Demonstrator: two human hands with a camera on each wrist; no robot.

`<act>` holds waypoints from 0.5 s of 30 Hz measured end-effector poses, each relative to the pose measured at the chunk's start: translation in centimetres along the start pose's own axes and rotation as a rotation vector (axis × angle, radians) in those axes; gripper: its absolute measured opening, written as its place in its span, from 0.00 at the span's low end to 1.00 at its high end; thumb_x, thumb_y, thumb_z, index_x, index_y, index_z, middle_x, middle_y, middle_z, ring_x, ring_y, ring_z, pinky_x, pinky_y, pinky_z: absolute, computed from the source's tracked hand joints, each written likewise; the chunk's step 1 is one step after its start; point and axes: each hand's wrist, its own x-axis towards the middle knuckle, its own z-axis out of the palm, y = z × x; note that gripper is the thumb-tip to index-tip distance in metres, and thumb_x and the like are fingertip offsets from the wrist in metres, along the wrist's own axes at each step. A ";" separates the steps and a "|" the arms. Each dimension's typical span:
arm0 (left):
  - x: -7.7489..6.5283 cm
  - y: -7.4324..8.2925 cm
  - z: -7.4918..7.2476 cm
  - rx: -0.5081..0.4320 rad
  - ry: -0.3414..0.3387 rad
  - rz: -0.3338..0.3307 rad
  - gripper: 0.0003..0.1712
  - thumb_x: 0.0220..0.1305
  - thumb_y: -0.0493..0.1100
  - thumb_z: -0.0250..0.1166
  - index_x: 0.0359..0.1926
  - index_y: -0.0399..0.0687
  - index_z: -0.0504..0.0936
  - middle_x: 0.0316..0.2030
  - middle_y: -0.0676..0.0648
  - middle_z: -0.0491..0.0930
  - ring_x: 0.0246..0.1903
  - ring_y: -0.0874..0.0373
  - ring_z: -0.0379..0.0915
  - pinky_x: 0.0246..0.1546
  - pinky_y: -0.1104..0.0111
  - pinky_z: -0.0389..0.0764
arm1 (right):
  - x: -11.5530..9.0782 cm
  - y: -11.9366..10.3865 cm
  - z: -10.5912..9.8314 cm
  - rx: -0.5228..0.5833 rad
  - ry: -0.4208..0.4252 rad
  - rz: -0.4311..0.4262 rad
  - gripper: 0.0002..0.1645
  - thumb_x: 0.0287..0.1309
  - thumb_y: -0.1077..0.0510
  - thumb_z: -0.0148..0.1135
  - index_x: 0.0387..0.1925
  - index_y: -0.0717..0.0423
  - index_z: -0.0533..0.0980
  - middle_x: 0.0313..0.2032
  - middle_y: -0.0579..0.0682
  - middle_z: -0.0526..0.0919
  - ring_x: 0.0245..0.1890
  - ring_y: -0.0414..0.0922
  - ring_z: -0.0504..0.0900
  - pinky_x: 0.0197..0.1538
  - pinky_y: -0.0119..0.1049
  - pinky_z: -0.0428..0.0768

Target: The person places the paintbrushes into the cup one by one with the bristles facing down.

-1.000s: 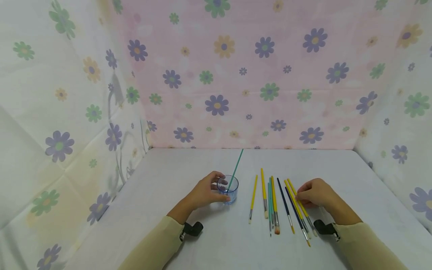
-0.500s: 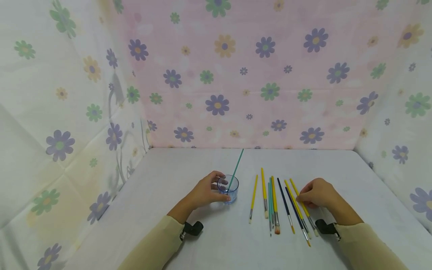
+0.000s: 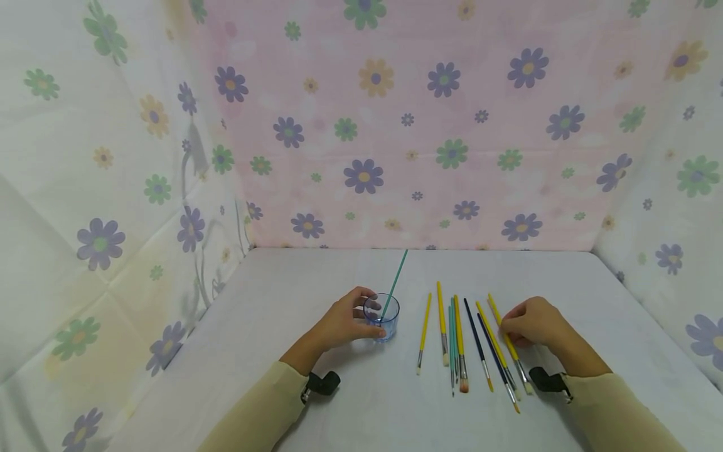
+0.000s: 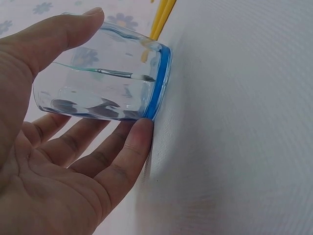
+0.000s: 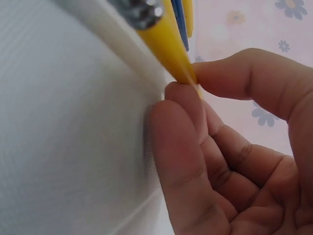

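Observation:
My left hand (image 3: 344, 323) holds a clear glass (image 3: 390, 329) upright on the table, its thumb on the near side and fingers around the far side. One slim green paintbrush (image 3: 400, 270) leans inside, bristles down at the blue-tinted base, as the left wrist view shows. To the right, my right hand (image 3: 531, 323) pinches the handle of a yellow paintbrush (image 3: 495, 307) between thumb and fingertips. That brush (image 5: 168, 49) slants low over the white cloth, its pale bristles toward me. The hand covers part of the handle.
Several more paintbrushes lie in a loose row between the hands: a short yellow brush (image 3: 425, 323) nearest the glass, then yellow, green and dark blue brushes (image 3: 474, 329). White cloth (image 3: 316, 270) covers the table. Flowered fabric (image 3: 418, 207) stands behind and at both sides.
The yellow paintbrush in my right hand has shifted slightly to the right, away from its neighbour, and its handle end has come a little nearer. My left hand and the glass have stayed put.

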 end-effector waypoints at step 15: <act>0.1 -0.1 0.1 -0.003 0.001 -0.005 0.48 0.40 0.58 0.78 0.62 0.57 0.66 0.53 0.58 0.77 0.51 0.59 0.75 0.50 0.58 0.79 | 0.2 -0.5 -0.3 0.097 0.040 -0.034 0.24 0.52 0.51 0.68 0.45 0.65 0.78 0.35 0.55 0.82 0.28 0.44 0.81 0.33 0.37 0.84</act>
